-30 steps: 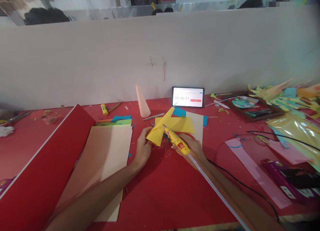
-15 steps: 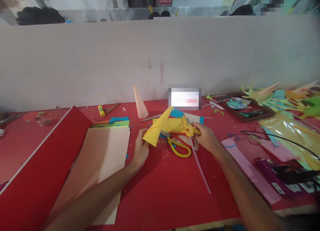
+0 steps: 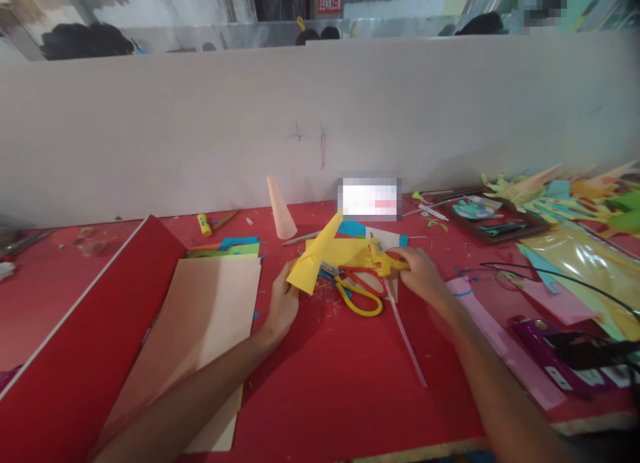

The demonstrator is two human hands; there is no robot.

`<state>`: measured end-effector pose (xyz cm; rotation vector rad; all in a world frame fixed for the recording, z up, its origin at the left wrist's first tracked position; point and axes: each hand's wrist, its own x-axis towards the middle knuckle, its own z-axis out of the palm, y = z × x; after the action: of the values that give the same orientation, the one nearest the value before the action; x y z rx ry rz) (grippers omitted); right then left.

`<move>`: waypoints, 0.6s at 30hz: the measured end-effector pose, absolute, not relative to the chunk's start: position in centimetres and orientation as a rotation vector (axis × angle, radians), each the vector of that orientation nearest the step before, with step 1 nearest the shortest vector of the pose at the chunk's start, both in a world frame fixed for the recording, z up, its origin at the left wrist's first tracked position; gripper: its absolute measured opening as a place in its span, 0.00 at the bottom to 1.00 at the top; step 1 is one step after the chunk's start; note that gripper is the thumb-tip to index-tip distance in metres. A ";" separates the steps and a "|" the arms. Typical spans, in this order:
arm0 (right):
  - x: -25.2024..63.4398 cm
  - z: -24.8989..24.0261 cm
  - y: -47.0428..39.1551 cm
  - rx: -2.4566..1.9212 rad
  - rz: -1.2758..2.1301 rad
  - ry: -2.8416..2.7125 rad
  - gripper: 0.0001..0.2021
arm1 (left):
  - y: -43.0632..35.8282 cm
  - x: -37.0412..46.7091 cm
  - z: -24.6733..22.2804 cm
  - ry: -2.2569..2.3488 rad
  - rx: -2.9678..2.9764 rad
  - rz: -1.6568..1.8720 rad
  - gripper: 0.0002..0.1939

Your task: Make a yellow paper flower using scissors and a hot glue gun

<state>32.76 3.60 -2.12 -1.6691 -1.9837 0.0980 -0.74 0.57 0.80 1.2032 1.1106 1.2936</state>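
My left hand [image 3: 284, 301] grips a yellow paper cone [image 3: 314, 259] by its wide end, the tip pointing up and to the right. My right hand [image 3: 419, 271] is closed round the handle of a yellow glue gun [image 3: 381, 257], and a long clear glue stick [image 3: 407, 343] trails from its back toward me. Between the hands lie yellow-handled scissors [image 3: 361, 307] and a red-handled pair [image 3: 367, 276], beside a flat piece of yellow paper [image 3: 350, 251]. Behind them a pale peach paper cone [image 3: 281, 209] stands upright on the red table [image 3: 320, 396].
To the left are peach card sheets [image 3: 215, 303] and a raised red board [image 3: 85, 336]. A glue stick tube [image 3: 204, 224] lies farther back. On the right are a brown tray [image 3: 493, 219], pink paper strips [image 3: 500, 343], a purple box [image 3: 560, 356] and a black cable [image 3: 565, 276]. A white partition [image 3: 200, 129] closes off the back.
My right hand has shifted slightly to the right with the glue gun, away from the yellow cone. My left hand holds the cone in almost the same place.
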 end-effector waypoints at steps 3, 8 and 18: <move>33.2 -1.7 3.7 -1.704 0.049 -1.932 0.30 | 0.5 -0.7 0.9 1.112 1.205 1.291 0.24; 30.4 1.0 2.4 -1.428 0.188 -1.914 0.17 | 0.4 -0.7 0.6 1.159 1.247 1.236 0.26; 19.6 2.5 -2.6 -1.322 0.275 -2.183 0.20 | -0.7 -0.4 1.3 1.132 1.418 1.147 0.30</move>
<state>19.62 -2.65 2.48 -1.3222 -2.1825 0.2746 -0.38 -0.71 1.25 1.4177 1.1323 1.1471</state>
